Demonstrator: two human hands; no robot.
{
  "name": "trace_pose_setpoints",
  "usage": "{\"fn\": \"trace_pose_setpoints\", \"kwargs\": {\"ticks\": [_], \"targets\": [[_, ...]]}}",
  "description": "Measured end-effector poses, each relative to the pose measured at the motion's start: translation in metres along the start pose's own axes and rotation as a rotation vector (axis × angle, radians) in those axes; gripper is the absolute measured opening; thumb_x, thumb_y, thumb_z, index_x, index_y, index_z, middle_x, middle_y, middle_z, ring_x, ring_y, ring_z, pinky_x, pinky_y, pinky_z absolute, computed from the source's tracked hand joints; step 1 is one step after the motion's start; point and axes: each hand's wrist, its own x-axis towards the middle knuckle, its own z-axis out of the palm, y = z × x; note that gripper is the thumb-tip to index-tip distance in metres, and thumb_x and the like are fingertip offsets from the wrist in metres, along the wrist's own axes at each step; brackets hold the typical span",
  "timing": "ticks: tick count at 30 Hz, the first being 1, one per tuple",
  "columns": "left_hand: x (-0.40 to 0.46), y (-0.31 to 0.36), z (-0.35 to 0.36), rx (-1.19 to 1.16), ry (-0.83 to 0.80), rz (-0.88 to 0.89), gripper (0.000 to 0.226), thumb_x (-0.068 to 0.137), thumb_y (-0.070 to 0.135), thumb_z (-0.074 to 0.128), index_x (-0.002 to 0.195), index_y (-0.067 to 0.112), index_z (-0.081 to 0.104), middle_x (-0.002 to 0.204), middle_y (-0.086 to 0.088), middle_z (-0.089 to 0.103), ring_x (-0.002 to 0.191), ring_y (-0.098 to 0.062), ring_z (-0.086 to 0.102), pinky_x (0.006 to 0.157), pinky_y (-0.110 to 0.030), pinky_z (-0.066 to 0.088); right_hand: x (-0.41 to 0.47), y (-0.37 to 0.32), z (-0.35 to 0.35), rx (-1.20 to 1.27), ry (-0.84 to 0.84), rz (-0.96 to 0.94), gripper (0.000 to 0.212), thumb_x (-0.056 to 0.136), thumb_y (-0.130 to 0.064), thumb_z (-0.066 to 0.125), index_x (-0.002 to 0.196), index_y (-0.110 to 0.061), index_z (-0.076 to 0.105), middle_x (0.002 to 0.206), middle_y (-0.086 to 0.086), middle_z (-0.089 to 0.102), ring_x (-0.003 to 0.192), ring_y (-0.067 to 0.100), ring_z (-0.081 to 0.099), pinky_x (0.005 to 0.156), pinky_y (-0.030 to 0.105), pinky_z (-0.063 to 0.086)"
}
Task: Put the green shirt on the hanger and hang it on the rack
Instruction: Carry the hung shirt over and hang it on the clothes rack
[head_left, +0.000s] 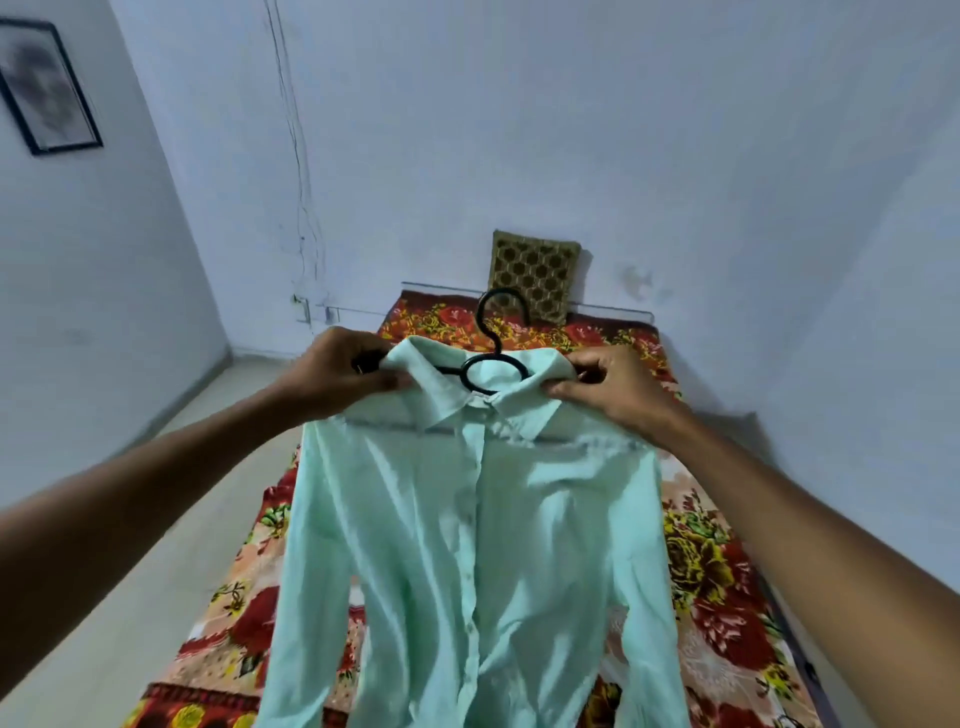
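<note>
Two hands (337, 376) (613, 387), green shirt (467, 545), hanger (493, 338)

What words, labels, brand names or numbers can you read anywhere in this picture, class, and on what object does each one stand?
None can be read.
Green shirt: no label or print shows.
Black hanger: no marking shows.
Framed picture on the wall: too blurred to tell whether it bears any text.
Floral bedspread and patterned cushion: pattern only.

A bed (722, 582) covered by a red and yellow floral blanket runs back to the pale wall. A patterned cushion (535, 275) leans upright against that wall at its far end. A dark-framed picture (44, 85) hangs on the left wall.
</note>
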Motion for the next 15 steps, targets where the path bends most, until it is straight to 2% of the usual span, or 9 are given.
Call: {"fn": "trace_pose_setpoints", "kwargs": {"ticks": [3, 7, 10, 13, 15], "targets": [[-0.025, 0.043, -0.033, 0.009, 0.069, 0.052, 0.035, 0.074, 0.048, 0.078, 0.078, 0.013, 0.071, 0.069, -0.012, 0.065, 0.064, -0.011, 0.052, 0.057, -0.038, 0.047, -0.025, -0.063, -0.015, 0.011, -0.038, -0.017, 0.035, 0.077, -0.031, 0.088, 0.111, -0.028, 0.078, 0.099, -0.014, 0.079, 0.091, 0.003, 0.074, 0.075, 0.021, 0.059], [-0.064, 0.103, -0.087, 0.035, 0.106, 0.157, 0.011, 0.081, 0.018, 0.085, 0.087, 0.016, 0.076, 0.08, -0.008, 0.073, 0.071, -0.013, 0.061, 0.067, -0.039, 0.054, -0.059, -0.144, -0.027, -0.035, -0.042, -0.041, 0.017, 0.08, -0.016, 0.086, 0.093, -0.023, 0.079, 0.074, -0.021, 0.075, 0.067, -0.01, 0.064, 0.061, 0.009, 0.047], [-0.089, 0.142, -0.131, 0.074, 0.121, 0.157, 0.013, 0.08, 0.019, 0.087, 0.09, 0.015, 0.079, 0.082, -0.008, 0.077, 0.071, -0.016, 0.068, 0.067, -0.036, 0.055, -0.082, -0.195, -0.036, -0.03, 0.064, -0.079, 0.017, 0.079, -0.012, 0.087, 0.088, -0.023, 0.078, 0.07, -0.02, 0.074, 0.066, -0.01, 0.063, 0.062, 0.012, 0.049], [-0.109, 0.169, -0.166, 0.08, 0.107, 0.14, 0.01, 0.078, 0.019, 0.088, 0.085, 0.02, 0.081, 0.076, 0.004, 0.077, 0.066, -0.001, 0.064, 0.063, -0.024, 0.053, -0.102, -0.236, -0.046, -0.008, 0.134, -0.124, 0.013, 0.079, -0.015, 0.088, 0.083, -0.024, 0.079, 0.071, -0.016, 0.074, 0.066, -0.004, 0.062, 0.062, 0.017, 0.051], [-0.119, 0.186, -0.181, 0.097, 0.113, 0.143, 0.016, 0.078, 0.016, 0.088, 0.077, 0.028, 0.077, 0.064, 0.017, 0.072, 0.058, 0.007, 0.059, 0.059, -0.014, 0.048, -0.111, -0.26, -0.052, -0.015, 0.166, -0.151, 0.01, 0.079, -0.021, 0.088, 0.079, -0.015, 0.08, 0.073, -0.006, 0.072, 0.068, 0.002, 0.059, 0.062, 0.023, 0.048]]}}
